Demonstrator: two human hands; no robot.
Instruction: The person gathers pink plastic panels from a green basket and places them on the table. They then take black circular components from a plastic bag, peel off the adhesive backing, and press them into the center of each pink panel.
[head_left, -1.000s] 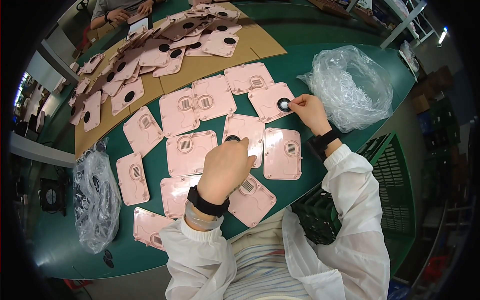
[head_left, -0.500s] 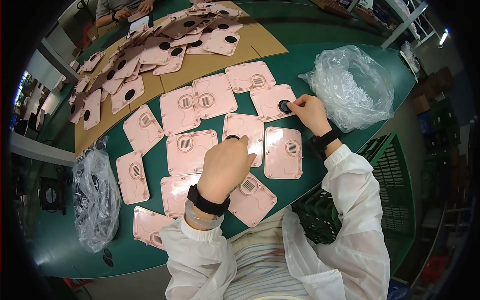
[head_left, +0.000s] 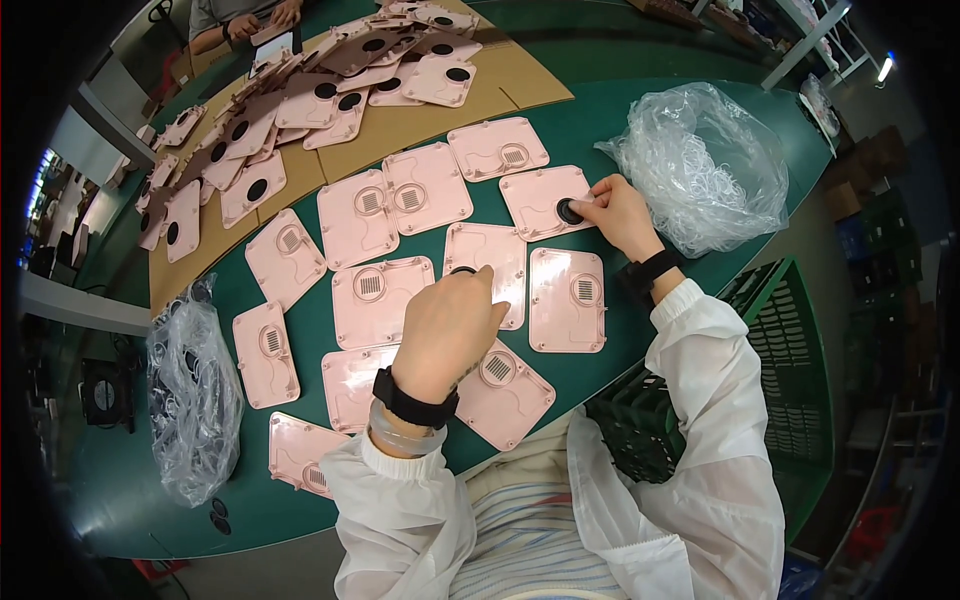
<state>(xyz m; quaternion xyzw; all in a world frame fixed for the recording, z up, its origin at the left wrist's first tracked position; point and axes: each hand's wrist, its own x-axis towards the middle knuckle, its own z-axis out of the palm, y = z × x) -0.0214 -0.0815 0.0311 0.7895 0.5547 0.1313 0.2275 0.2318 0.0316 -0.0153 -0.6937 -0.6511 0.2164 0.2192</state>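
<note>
Pale pink plastic panels with round slotted grilles lie spread on the green table. On the panel at the right (head_left: 535,197), my right hand (head_left: 625,218) pinches the edge of a black round disc (head_left: 567,210) lying over the grille spot. My left hand (head_left: 445,330) is curled above a central pink panel (head_left: 505,255), its back toward me. A second black disc (head_left: 463,270) peeks out at its fingers, mostly hidden by the hand. Next to it lies another panel (head_left: 567,300) with its grille bare.
A heap of pink panels with black discs (head_left: 310,100) covers brown cardboard (head_left: 400,140) at the far left. Clear bags stand right (head_left: 705,170), holding white rings, and left (head_left: 192,390). Loose black discs (head_left: 220,515) lie nearby. A green crate (head_left: 790,380) stands lower right; a person's hands (head_left: 265,22) show beyond.
Both hands stay at the same panels. The right hand's fingers have shifted slightly on the disc. The view has moved a little.
</note>
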